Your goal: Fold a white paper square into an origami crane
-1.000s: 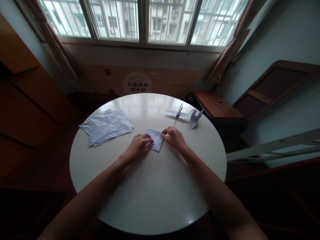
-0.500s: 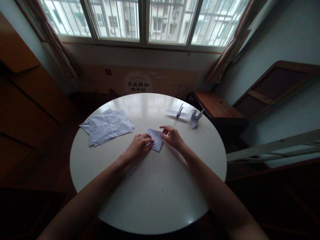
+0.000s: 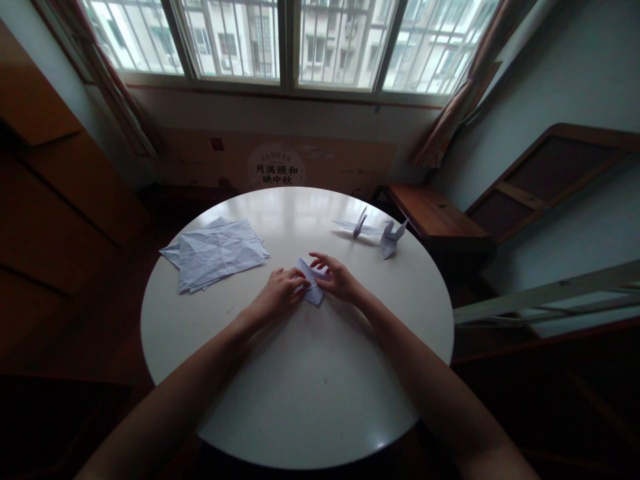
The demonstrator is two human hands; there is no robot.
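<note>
A small folded sheet of paper (image 3: 313, 295) lies on the white round table (image 3: 300, 387), between my two hands. On its left side my left hand (image 3: 283, 287) has its fingers closed on the paper's edge. My right hand (image 3: 337, 279) reaches over the right side, thumb and fingertips at a flap of the paper, the other fingers curved above it. Part of the paper is hidden beneath the fingers of both hands.
Creased paper sheets (image 3: 220, 250) lie in a loose pile at the table's left. Two folded paper cranes, one crane (image 3: 359, 223) behind another crane (image 3: 391, 239), stand at the back right. Beyond the table is a wooden bench (image 3: 435, 210).
My right hand has moved left and slightly inward over the paper. The paper's right side now looks lifted or folded inward, and the paper has turned a little.
</note>
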